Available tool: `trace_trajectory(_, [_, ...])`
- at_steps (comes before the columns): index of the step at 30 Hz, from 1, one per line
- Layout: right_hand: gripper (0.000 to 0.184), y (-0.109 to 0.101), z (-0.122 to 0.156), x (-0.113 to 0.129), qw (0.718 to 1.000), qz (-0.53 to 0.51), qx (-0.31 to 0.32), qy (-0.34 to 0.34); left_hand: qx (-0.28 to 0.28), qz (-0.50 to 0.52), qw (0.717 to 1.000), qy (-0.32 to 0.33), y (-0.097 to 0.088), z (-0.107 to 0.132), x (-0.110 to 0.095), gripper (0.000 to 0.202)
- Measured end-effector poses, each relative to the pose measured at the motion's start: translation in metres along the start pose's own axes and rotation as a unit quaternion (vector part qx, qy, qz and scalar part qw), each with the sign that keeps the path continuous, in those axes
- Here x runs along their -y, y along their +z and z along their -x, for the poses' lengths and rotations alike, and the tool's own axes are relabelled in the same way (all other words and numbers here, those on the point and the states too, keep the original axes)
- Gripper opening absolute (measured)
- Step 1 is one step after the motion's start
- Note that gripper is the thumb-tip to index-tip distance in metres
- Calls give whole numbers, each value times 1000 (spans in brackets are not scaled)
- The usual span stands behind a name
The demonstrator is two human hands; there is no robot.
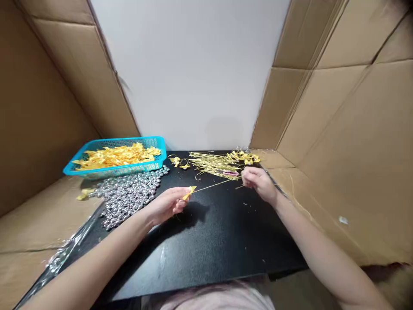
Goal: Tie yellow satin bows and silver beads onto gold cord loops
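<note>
A: Ok, your left hand (167,204) sits low-centre over the matte black tabletop (209,245), thumb & forefinger nipped tight on a small folded yellow ribbon piece (190,192).

B: Yep, and a thin gold wire strand (213,185) runs from that ribbon piece up & right toward your right hand (260,183). Fingers there are curled down, knuckles to cam. Can't tell if they actually pinch the strand's end.

A: Where's the ribbon piece vs the rest?

B: Held just above the tabletop, btwn your two hands, nearer the left one. Beyond your right hand lies a loose bundle of gold wire strands (213,163), flat on the black, w/ a heap of small yellow ribbon bows (243,156) at its far-right end.

A: Left side: a pile of shiny silver round beads (129,193) near your left hand, and behind it a turquoise plastic mesh basket (159,146) full of yellow ribbon cuttings (116,156).

B: Brown cardboard panels (338,129) wall you in on both sides.
</note>
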State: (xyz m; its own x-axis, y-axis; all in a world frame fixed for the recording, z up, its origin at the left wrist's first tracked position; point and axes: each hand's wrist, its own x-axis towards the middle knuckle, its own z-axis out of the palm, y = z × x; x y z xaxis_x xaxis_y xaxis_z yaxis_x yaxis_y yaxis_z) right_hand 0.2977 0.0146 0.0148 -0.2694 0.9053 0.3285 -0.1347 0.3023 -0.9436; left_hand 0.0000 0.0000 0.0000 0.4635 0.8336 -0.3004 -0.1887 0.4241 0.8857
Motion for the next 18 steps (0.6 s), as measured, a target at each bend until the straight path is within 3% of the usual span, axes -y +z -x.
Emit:
trace_trajectory(4, [35,-26,-2,20,1000,-12,-10,-4,15,2,1000,-7,0,-1,1,39])
trace_trajectory(8, [31,-50,0,36,999,-8,22,27,27,-13,999,-14,-1,0,1,38])
trace_trajectory(12, [33,-70,3,42,999,23,6,30,1,-51,999,7,-3,-1,1,36])
trace_trajectory(15, [36,-81,0,37,986,165,-26,27,-61,-91,992,59,-7,-4,1,33])
trace_trajectory(18, [38,-89,-7,25,929,367,-44,14,-136,-133,974,126,-11,-7,0,30])
